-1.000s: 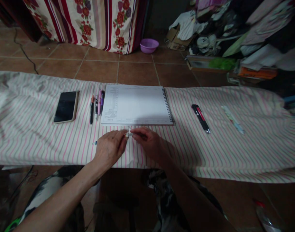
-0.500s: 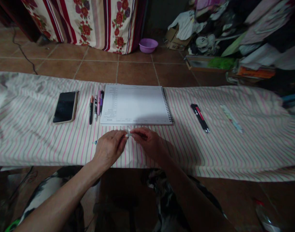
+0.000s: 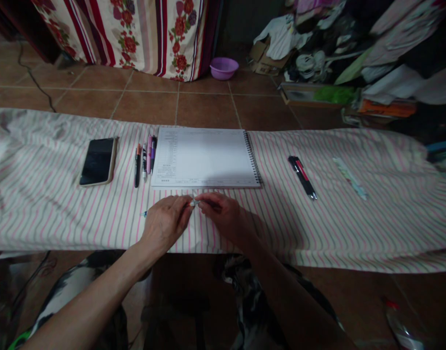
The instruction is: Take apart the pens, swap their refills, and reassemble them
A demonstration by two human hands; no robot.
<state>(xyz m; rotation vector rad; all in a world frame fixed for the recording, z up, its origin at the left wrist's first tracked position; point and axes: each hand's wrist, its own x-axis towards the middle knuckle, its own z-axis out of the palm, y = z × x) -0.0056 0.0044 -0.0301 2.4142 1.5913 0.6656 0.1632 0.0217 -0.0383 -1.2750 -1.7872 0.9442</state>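
A slim pen [image 3: 194, 202] with a clear or silvery end runs through my left hand [image 3: 167, 219], which is closed around its barrel. Its bluish other end pokes out on the left side of that hand. My right hand [image 3: 223, 215] pinches the silvery end with thumb and fingertips, close against the left fingers. Most of the barrel is hidden by the left hand. Just beyond both hands lies an open spiral notepad [image 3: 211, 155], its coil on the right and a printed column on the left.
Left of the notepad lie several pens [image 3: 149, 155] and a black marker [image 3: 137, 165], then a phone [image 3: 98, 162]. To the right are black and red pens [image 3: 303, 177] and a pale patterned strip [image 3: 350, 178]. A striped cloth [image 3: 274, 223] covers the table. A purple basin [image 3: 224, 68] stands on the floor.
Both hands stay in nearly the same place. The fingers at the pen's silvery end have shifted very slightly. Everything on the table lies as before.
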